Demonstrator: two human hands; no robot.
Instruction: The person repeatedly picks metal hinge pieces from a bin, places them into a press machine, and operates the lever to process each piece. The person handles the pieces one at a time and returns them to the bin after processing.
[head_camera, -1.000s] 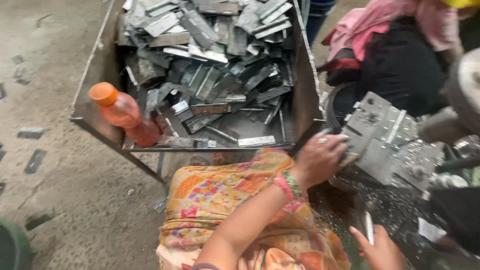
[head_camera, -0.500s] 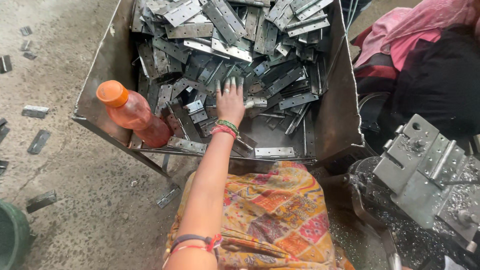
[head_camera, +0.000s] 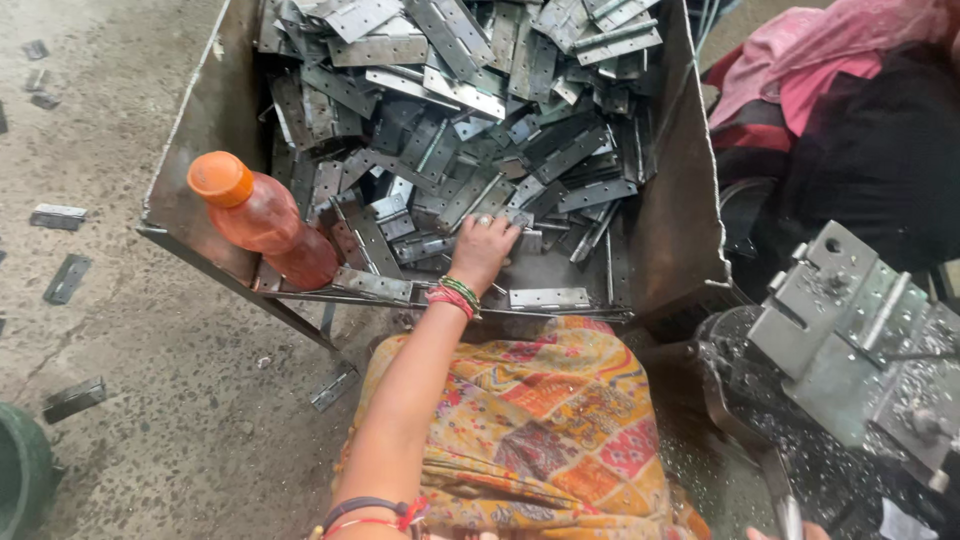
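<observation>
My left hand (head_camera: 483, 248) reaches into a metal bin (head_camera: 690, 200) heaped with grey metal hinge plates (head_camera: 450, 90). Its fingers curl over one hinge plate (head_camera: 512, 222) at the near edge of the heap. Coloured bangles ring that wrist. An orange-capped bottle of reddish liquid (head_camera: 262, 218) leans in the bin's near left corner, left of the hand. Only a sliver of my right hand (head_camera: 765, 533) shows at the bottom edge, beside a thin metal piece; its grip is hidden. A patterned orange cloth (head_camera: 540, 420) covers my lap.
A grey metal machine block (head_camera: 850, 330) with shavings stands at the right. Another person in pink and black clothing (head_camera: 860, 120) sits at the back right. Loose hinge plates (head_camera: 65, 280) lie on the concrete floor at left, and a green tub's rim (head_camera: 20, 480) shows at the bottom left.
My left hand left the machine at the right and swung into the bin. It has since slid nearer and settled on a hinge plate. The view has shifted left and closer.
</observation>
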